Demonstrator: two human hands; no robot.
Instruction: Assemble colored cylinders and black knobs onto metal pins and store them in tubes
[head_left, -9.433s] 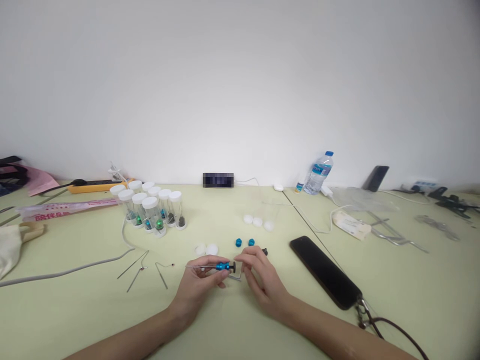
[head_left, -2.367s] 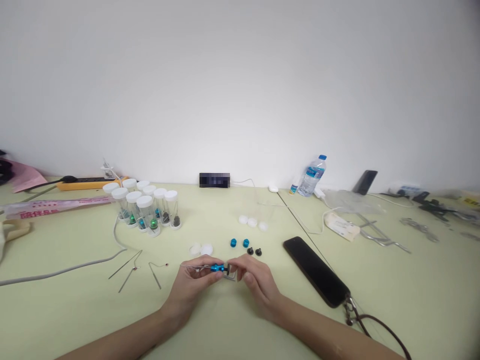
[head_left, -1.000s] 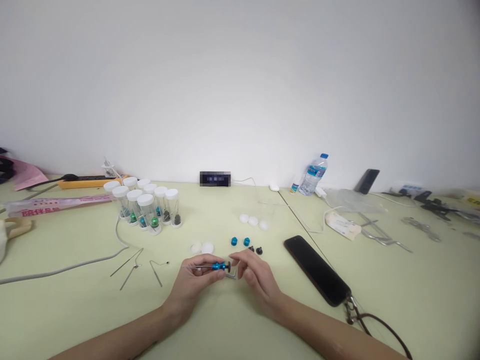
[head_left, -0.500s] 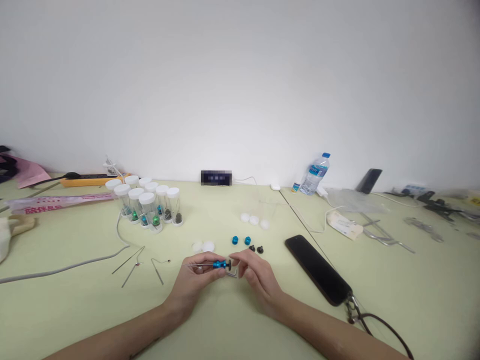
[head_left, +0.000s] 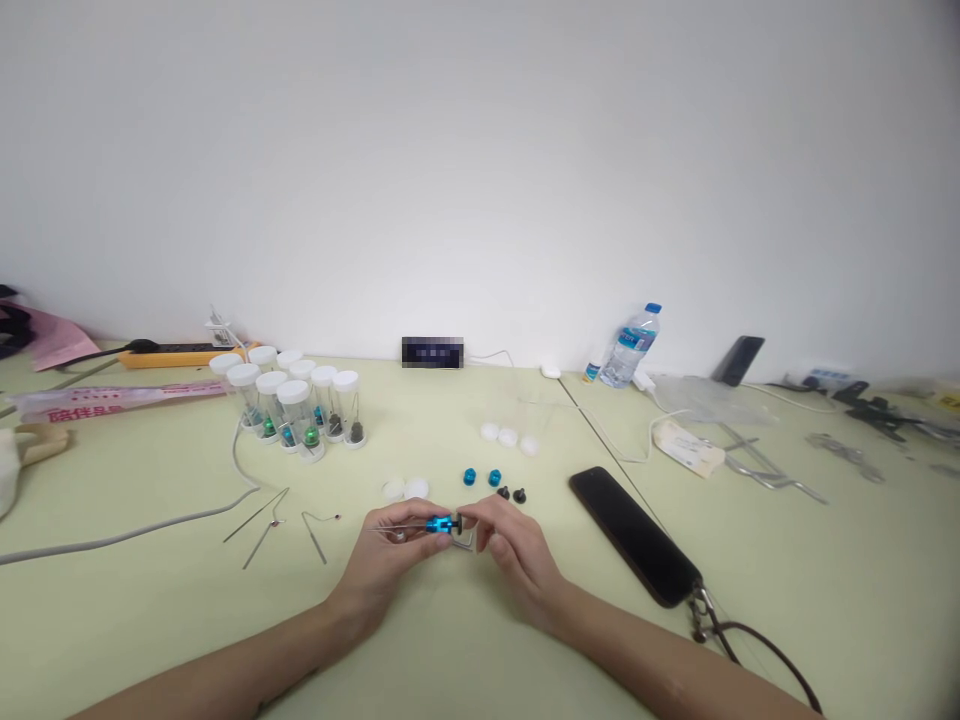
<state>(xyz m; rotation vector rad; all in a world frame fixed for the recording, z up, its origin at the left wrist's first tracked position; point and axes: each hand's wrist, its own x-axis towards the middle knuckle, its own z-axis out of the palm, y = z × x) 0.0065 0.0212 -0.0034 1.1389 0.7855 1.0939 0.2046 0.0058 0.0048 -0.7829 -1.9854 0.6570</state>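
Observation:
My left hand pinches a small blue metal cylinder between thumb and fingers. A thin metal rod runs leftward from the cylinder, across the fingers. At the cylinder's right end sits a black disc-headed screw. My right hand has its index fingertip at the disc's edge, thumb held apart below. Under the cylinder, a bent metal rod shows partly; the left hand hides some of it. Just beyond are two blue metal pieces and two black screws.
Clear tubes with white caps stand at the left, near thin bent metal rods. White caps lie beyond my left hand. A phone with a strap lies right. A water bottle leans against the wall.
My right index fingertip has shifted very slightly at the black screw's disc. The left hand keeps its hold on the blue cylinder, and the view has tilted slightly.

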